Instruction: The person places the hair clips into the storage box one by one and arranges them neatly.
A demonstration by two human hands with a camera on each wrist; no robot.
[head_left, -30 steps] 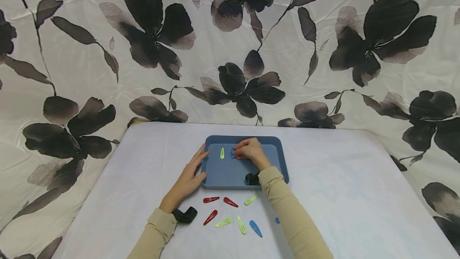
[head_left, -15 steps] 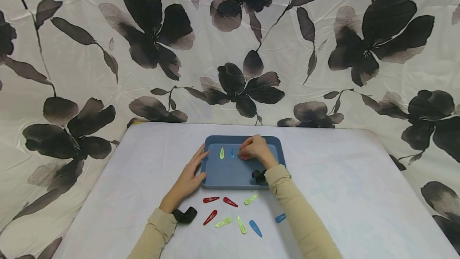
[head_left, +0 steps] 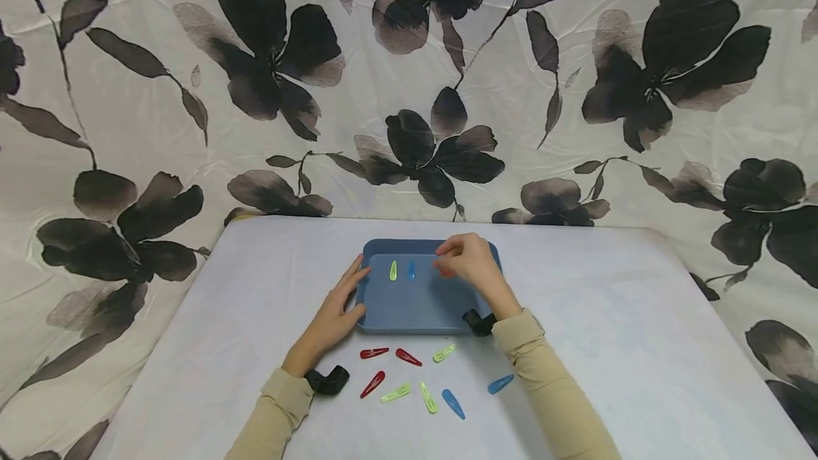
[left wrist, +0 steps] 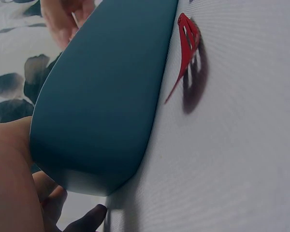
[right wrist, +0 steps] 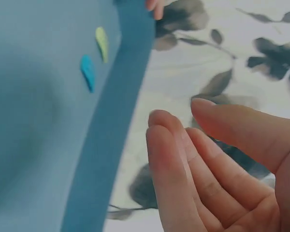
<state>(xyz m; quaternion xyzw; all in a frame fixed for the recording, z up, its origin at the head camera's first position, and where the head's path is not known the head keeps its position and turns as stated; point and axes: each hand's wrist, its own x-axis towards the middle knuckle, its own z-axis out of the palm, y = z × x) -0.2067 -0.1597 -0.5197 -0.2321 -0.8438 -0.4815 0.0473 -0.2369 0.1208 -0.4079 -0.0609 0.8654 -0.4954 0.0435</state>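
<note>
Blue-grey tray (head_left: 402, 311) on the white table (head_left: 255, 304): inside, toward its far left, a green clip (head_left: 393, 270) and a blue clip (head_left: 412, 270) lie side by side, apart. The person's left hand (head_left: 332, 313) rests against the tray's left edge, fingers spread. Their right hand (head_left: 471, 260), holding nothing, hangs over the tray's right part, fingers loosely bent, thumb apart. Closer to the person, red clips (head_left: 373, 385), other green clips (head_left: 428, 397) and other blue clips (head_left: 454, 404) lie scattered.

Pale backdrop (head_left: 364, 91), large dark printed flowers (head_left: 690, 27); white cloth-covered table (head_left: 613, 297)
</note>
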